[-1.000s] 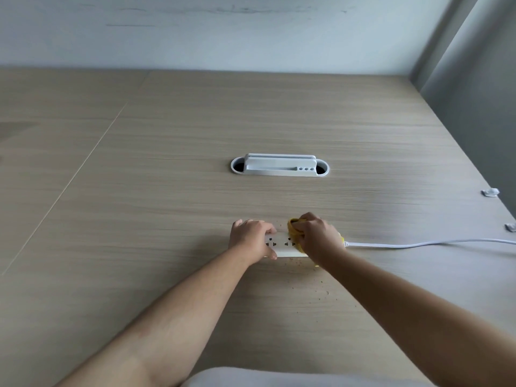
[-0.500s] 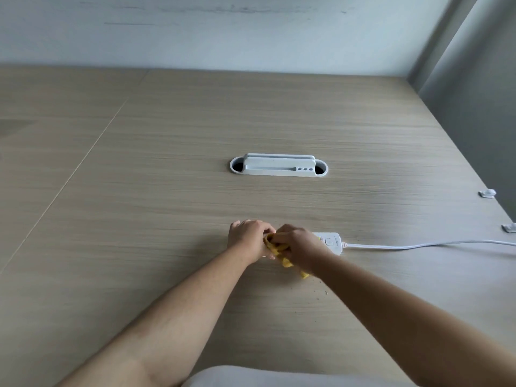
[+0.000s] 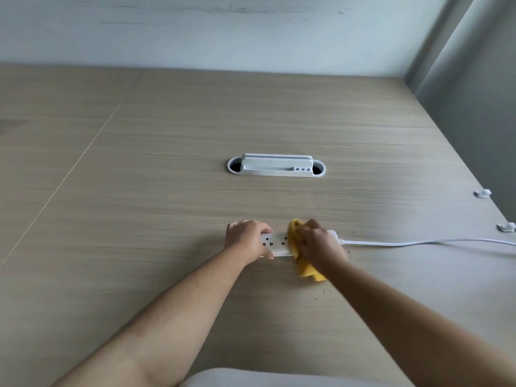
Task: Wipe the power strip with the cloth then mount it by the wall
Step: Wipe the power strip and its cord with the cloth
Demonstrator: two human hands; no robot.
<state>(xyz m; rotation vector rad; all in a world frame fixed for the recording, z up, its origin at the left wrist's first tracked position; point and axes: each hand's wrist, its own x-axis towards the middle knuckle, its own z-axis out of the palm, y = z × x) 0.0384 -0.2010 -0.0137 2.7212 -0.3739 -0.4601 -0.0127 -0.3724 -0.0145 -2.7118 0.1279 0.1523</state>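
The white power strip (image 3: 275, 243) lies flat on the wooden bench (image 3: 167, 191), near its front centre, sockets facing up. The left hand (image 3: 247, 239) grips the strip's left end, thumb on the near edge. The right hand (image 3: 318, 247), motion-blurred, clenches a yellow cloth (image 3: 303, 263) pressed on the strip's right half. A white cord (image 3: 418, 242) runs from the strip's right end toward the bench's right edge. Dark crumbs (image 3: 321, 291) speckle the surface around the strip. A white cable grommet (image 3: 276, 165) sits farther back, well apart. Two small clips (image 3: 482, 193) lie near the right wall (image 3: 474, 107). Open bench surface extends left and rearward.
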